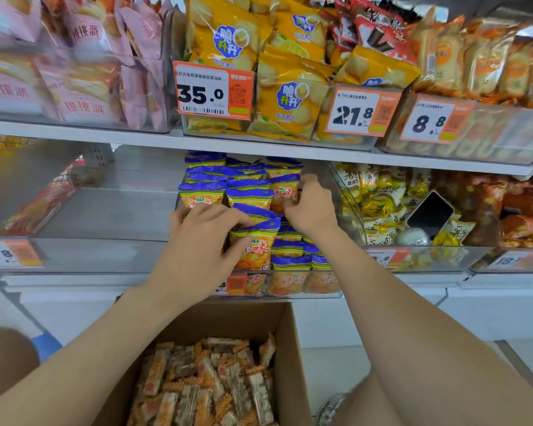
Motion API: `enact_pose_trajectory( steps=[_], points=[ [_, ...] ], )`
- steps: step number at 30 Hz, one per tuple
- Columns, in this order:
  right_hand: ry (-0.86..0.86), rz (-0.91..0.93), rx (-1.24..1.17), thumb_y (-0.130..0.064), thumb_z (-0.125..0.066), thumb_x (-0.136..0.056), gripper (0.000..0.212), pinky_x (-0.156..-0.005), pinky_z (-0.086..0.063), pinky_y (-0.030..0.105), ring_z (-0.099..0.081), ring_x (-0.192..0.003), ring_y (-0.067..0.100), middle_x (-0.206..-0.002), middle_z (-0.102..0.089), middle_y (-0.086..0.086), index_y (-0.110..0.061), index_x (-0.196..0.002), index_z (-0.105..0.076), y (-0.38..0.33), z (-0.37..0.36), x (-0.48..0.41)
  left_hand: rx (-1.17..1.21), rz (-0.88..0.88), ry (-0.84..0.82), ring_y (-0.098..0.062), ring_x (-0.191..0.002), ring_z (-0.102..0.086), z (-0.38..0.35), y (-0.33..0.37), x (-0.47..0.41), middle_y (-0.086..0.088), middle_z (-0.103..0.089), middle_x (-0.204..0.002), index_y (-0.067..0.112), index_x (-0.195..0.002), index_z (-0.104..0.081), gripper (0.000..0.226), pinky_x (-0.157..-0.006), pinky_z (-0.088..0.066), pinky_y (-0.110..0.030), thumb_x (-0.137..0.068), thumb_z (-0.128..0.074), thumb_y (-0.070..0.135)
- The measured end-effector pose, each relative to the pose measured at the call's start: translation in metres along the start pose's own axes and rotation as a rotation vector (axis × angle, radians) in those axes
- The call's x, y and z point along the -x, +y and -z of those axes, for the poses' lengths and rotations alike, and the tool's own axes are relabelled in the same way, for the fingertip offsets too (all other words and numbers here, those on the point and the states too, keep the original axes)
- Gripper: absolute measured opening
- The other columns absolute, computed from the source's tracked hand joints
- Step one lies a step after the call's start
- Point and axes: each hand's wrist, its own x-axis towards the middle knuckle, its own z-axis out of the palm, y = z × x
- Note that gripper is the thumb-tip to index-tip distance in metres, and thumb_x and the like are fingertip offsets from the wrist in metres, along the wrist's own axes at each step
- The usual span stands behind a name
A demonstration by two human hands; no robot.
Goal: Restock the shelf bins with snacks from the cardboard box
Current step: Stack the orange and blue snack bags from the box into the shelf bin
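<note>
Left fingers (228, 218) are curled over the top of the front bag (254, 247), thumb under its side, so the left hand (197, 247) has a firm grip on it. The bag stands upright, just above the bin's (323, 272) front row. Right fingers (308, 181) are curled round the edge of the rear bag (285, 192), thumb on its face. The right hand (313, 207) looks to be pinching it at the bin's back right.

Step in hand, as I judge it: seat the front bag in the bin and square up the rows. To do it well:
- Lower the front bag straight down into the gap behind the front row, label facing out.
- Use the right hand to hold the rear bags back so nothing topples forward.
- Grip lightly, since the bags are puffed and will likely crush or slide.
- Don't overfill the bin's front edge; the bags there are already tight against the wall.

The box (293, 339) sits on the floor right below the bin, open and about half full of bars (210, 382). These are a different snack from the bin's bags, so they probably go in another bin. The bin left of this one looks nearly bare.
</note>
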Motion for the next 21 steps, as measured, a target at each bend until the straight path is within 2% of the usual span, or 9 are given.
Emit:
enact_pose_trajectory(
  steps=[4, 6, 8, 10, 13, 15, 17, 19, 21],
  points=[
    [0.134, -0.062, 0.009, -0.039, -0.072, -0.086, 0.051, -0.083, -0.06, 0.047, -0.067, -0.102, 0.036, -0.109, -0.068, 0.011, -0.009, -0.124, -0.055, -0.009, 0.015, 0.019, -0.007, -0.072, 0.088, -0.017, -0.125, -0.054, 0.004, -0.001, 0.007, 0.011, -0.063, -0.129, 0.03, -0.12, -0.066, 0.025, -0.109, -0.03, -0.041, -0.097, -0.068, 0.039],
    [0.233, -0.073, -0.175, -0.029, -0.068, -0.092, 0.032, -0.081, -0.056, 0.035, -0.069, -0.097, 0.023, -0.1, -0.068, -0.001, -0.013, -0.12, -0.065, -0.018, 0.033, 0.037, -0.011, -0.149, 0.211, -0.021, -0.119, -0.057, 0.011, 0.002, 0.012, 0.002, -0.061, -0.125, 0.02, -0.108, -0.068, 0.014, -0.103, -0.034, -0.037, -0.095, -0.072, 0.025],
    [0.229, -0.048, -0.427, -0.021, -0.063, -0.095, 0.014, -0.075, -0.058, 0.036, -0.07, -0.086, 0.014, -0.089, -0.071, -0.008, -0.02, -0.106, -0.072, -0.032, 0.052, 0.066, -0.018, -0.252, 0.302, -0.021, -0.105, -0.059, 0.019, 0.009, 0.022, -0.002, -0.061, -0.11, 0.014, -0.097, -0.068, 0.006, -0.09, -0.038, -0.032, -0.093, -0.072, 0.016],
    [0.126, 0.098, -0.569, -0.01, -0.059, -0.092, 0.02, -0.067, -0.058, 0.038, -0.071, -0.073, 0.018, -0.078, -0.074, -0.003, -0.023, -0.093, -0.075, -0.045, 0.065, 0.103, 0.022, -0.316, 0.258, -0.013, -0.088, -0.056, 0.026, 0.013, 0.035, 0.005, -0.06, -0.095, 0.016, -0.093, -0.065, 0.004, -0.076, -0.041, -0.027, -0.094, -0.065, 0.019],
    [-0.157, 0.312, -0.576, -0.002, -0.055, -0.082, 0.027, -0.06, -0.056, 0.037, -0.067, -0.06, 0.017, -0.066, -0.072, -0.001, -0.022, -0.079, -0.073, -0.054, 0.064, 0.157, 0.087, -0.279, -0.199, -0.005, -0.071, -0.049, 0.03, 0.004, 0.058, 0.017, -0.054, -0.079, 0.027, -0.088, -0.056, 0.006, -0.061, -0.039, -0.02, -0.089, -0.061, 0.029],
    [-0.391, 0.329, -0.502, -0.003, -0.054, -0.079, 0.028, -0.06, -0.055, 0.034, -0.067, -0.059, 0.016, -0.066, -0.073, -0.001, -0.024, -0.077, -0.072, -0.053, 0.049, 0.188, 0.066, -0.197, -0.692, -0.002, -0.072, -0.053, 0.027, -0.01, 0.073, 0.016, -0.056, -0.077, 0.032, -0.081, -0.053, 0.015, -0.064, -0.041, -0.019, -0.087, -0.066, 0.028],
    [-0.601, 0.364, -0.322, -0.005, -0.055, -0.081, 0.028, -0.061, -0.052, 0.024, -0.068, -0.063, 0.012, -0.07, -0.074, -0.003, -0.024, -0.081, -0.076, -0.046, 0.025, 0.216, -0.069, -0.071, -1.051, -0.007, -0.078, -0.057, 0.019, -0.021, 0.092, 0.015, -0.058, -0.081, 0.034, -0.079, -0.053, 0.017, -0.074, -0.049, -0.028, -0.09, -0.065, 0.033],
    [-0.817, 0.437, -0.079, -0.008, -0.056, -0.084, 0.03, -0.066, -0.052, 0.019, -0.068, -0.071, 0.007, -0.077, -0.074, -0.007, -0.023, -0.094, -0.08, -0.039, -0.003, 0.239, -0.193, 0.013, -1.191, -0.018, -0.087, -0.063, 0.005, -0.029, 0.115, 0.009, -0.066, -0.09, 0.03, -0.089, -0.058, 0.005, -0.079, -0.052, -0.035, -0.093, -0.06, 0.032],
    [-1.086, 0.493, 0.141, -0.012, -0.055, -0.092, 0.025, -0.068, -0.053, 0.027, -0.066, -0.075, 0.008, -0.082, -0.07, -0.007, -0.021, -0.103, -0.076, -0.032, -0.027, 0.259, -0.255, 0.025, -1.27, -0.022, -0.091, -0.063, -0.011, -0.031, 0.141, -0.001, -0.07, -0.107, 0.025, -0.103, -0.06, 0.009, -0.079, -0.052, -0.035, -0.095, -0.059, 0.028]
  ],
)
